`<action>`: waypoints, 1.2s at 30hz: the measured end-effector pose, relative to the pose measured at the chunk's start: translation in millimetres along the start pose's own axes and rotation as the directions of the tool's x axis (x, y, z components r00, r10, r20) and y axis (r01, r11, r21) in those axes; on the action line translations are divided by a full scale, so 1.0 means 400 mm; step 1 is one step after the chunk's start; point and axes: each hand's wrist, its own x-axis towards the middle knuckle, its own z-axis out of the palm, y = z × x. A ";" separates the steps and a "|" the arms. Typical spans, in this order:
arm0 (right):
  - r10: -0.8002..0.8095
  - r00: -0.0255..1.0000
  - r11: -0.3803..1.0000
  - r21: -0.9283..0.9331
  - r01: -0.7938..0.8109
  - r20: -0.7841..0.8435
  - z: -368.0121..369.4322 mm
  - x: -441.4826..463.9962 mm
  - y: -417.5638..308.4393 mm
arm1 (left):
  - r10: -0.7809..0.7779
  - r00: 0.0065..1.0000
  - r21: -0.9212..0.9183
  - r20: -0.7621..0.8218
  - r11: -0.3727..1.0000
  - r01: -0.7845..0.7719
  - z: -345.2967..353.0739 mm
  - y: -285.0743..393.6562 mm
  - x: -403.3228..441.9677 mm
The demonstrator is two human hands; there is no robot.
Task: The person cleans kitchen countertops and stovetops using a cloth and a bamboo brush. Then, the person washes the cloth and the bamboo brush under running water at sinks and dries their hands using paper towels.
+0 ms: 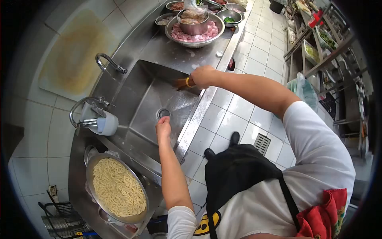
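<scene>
My right hand (202, 77) is closed around a brown brush (183, 83) with a yellow band, at the right wall of the steel sink (145, 101). The bristles point into the basin. My left hand (162, 126) hangs over the sink near the round drain (163, 113). Its fingers are curled in, and whatever they may hold is too small to make out.
Noodles fill a large pan (119, 188) at lower left. Beside the sink stand a white container (107, 124) and two curved faucets (111, 63). A big bowl of raw meat (195, 38) sits beyond, among smaller bowls. Shelves (318, 47) line the right.
</scene>
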 end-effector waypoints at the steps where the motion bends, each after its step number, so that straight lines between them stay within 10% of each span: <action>1: 0.011 0.999 0.999 0.036 -0.009 -0.048 0.019 -0.008 0.006 | 0.028 1.000 0.018 -0.012 0.999 -0.028 -0.009 -0.002 0.028; 8: -0.038 0.992 0.994 0.101 0.050 -0.122 0.052 -0.039 0.030 | 0.233 0.949 -0.011 -0.212 0.971 -0.241 -0.036 0.187 0.097; 16: -0.002 0.961 0.961 0.267 0.079 -0.275 0.036 -0.239 0.191 | 0.251 0.964 0.013 -0.091 0.968 -0.251 0.110 0.319 -0.116; 19: -0.025 0.823 0.803 0.478 0.355 -0.568 0.224 -0.409 0.427 | 0.270 0.962 0.120 -0.038 0.957 -0.264 0.155 0.273 -0.219; 22: 0.066 0.941 0.080 0.942 0.327 -0.332 0.419 -0.756 0.647 | 0.237 0.971 0.188 -0.009 0.954 -0.231 0.185 0.241 -0.309; 27: 0.426 0.882 -0.518 0.745 0.419 -0.200 0.823 -1.213 0.854 | 0.195 0.980 0.217 0.045 0.955 -0.200 0.383 0.228 -0.424; 31: 0.620 0.774 -0.668 0.434 0.605 -0.124 1.088 -1.500 0.908 | 0.158 0.968 0.298 0.196 0.931 -0.212 0.622 0.237 -0.463; 36: 0.822 0.570 -0.539 0.298 0.788 -0.020 1.266 -1.744 0.924 | 0.110 0.908 0.386 0.404 0.879 -0.278 0.892 0.213 -0.422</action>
